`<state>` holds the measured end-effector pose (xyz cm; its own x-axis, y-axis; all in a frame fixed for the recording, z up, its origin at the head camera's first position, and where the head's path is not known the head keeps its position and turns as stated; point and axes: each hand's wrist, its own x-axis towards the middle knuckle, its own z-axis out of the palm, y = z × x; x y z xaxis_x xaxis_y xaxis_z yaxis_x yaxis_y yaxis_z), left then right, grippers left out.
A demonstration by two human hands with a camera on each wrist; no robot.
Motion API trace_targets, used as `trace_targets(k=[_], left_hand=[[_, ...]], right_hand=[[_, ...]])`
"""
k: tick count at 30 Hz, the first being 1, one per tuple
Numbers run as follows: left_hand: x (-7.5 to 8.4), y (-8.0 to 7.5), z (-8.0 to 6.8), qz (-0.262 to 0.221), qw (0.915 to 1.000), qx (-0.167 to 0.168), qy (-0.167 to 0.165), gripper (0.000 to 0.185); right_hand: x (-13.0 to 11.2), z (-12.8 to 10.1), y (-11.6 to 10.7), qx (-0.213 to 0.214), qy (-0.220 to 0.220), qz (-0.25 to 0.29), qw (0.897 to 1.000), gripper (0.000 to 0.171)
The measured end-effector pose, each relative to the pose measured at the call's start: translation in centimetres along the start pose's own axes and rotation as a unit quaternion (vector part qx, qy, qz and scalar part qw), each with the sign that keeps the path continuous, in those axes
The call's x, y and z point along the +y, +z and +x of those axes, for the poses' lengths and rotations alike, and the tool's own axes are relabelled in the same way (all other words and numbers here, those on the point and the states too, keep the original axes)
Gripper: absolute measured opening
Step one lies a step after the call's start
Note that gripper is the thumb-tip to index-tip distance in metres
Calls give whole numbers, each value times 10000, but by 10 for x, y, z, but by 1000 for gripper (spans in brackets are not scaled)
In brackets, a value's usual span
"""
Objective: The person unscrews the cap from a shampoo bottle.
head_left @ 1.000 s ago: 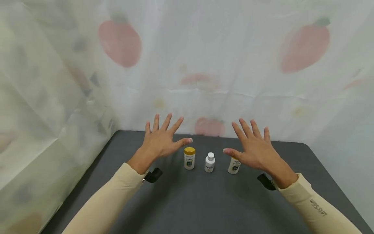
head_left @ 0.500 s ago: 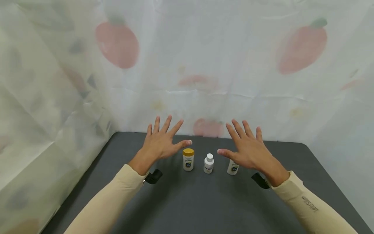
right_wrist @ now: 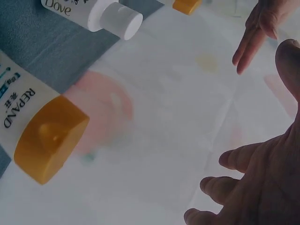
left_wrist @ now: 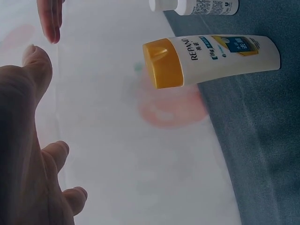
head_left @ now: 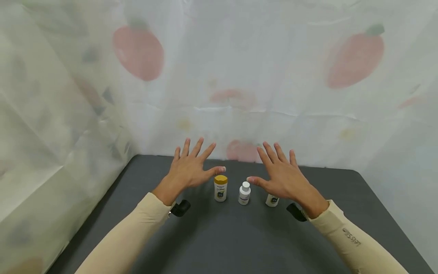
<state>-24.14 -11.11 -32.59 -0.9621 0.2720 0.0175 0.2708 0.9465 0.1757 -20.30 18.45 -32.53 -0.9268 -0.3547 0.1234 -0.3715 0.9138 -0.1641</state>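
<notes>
Bottles are what both hands are hovering over, three of them lined up upright on the dark grey worktop point(head_left: 212, 243). Nothing is gripped: the left hand point(head_left: 189, 171) is held palm-down with fingers spread wide, thumb tip just above the yellow-capped bottle point(head_left: 220, 188). The right hand point(head_left: 281, 177) is spread the same way, its thumb close above the white-capped bottle point(head_left: 244, 193) in the middle, and the third bottle point(head_left: 272, 200) is mostly hidden under the palm, so only its lower part can be seen from the head view. From the right wrist view, that bottle's yellow cap point(right_wrist: 49, 138) is shown clearly, so it's probably a match for the other yellow one. The row looks like it was set out neatly, with small gaps between, so each bottle can be picked without bumping its neighbour. Behind everything, a thin white curtain point(head_left: 239, 76) printed with faded red fruit is hung round the worktop's back and left side.
</notes>
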Motion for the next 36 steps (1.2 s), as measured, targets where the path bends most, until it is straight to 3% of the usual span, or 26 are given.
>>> trace_targets(k=[15,36], left_hand=[[4,5,6,64,9998,166,125,94],[0,13,6,88,9997,44,204,87]], right_hand=[[-10,10,7,26,-167,-6,9999,99],[-23,26,16,35,-432,-51,9990,99]])
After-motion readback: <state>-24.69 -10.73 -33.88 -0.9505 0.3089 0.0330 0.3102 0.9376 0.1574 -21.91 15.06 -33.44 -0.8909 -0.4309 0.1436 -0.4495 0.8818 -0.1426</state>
